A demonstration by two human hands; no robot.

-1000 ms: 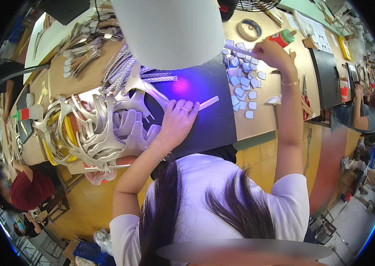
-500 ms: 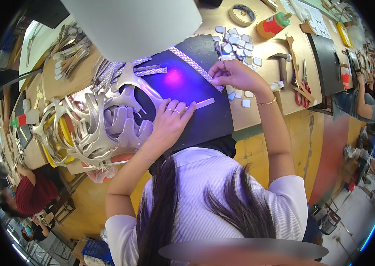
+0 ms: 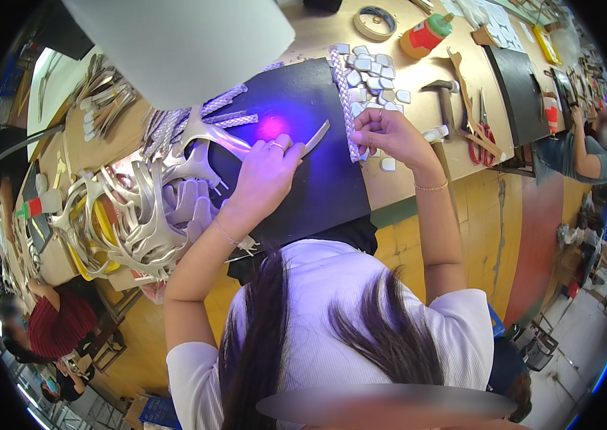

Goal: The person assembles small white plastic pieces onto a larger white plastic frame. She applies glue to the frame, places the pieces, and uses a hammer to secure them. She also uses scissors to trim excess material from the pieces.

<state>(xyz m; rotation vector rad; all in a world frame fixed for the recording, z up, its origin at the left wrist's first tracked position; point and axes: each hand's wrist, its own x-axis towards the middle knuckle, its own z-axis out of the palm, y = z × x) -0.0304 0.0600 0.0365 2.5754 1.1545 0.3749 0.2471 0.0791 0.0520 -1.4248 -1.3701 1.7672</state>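
My right hand (image 3: 389, 142) pinches the near end of a braided, silvery-white strap (image 3: 343, 89). That strap stands almost straight away from me along the right edge of the black work mat (image 3: 310, 190). My left hand (image 3: 269, 172) is closed on a pale metallic shoe-upper piece (image 3: 217, 137), whose narrow strap end (image 3: 317, 137) sticks out past my fingers, pointing up and right. The palm hides part of the piece. Several braided straps (image 3: 228, 107) lie just beyond it. A pink-violet light spot falls on the mat near my left fingers.
Similar metallic upper pieces (image 3: 138, 215) are heaped on the left. Small pale tabs (image 3: 371, 75) lie right of the mat, near a hammer (image 3: 445, 104), red-handled scissors (image 3: 485, 132), a glue bottle (image 3: 425, 36) and a tape roll (image 3: 375, 23). A white lamp hood (image 3: 181, 43) overhangs the table.
The braided strap has swung from slanting across the mat to nearly upright at its right edge, with my right hand. My left hand has moved slightly away from me, and the strap end now tilts upward.
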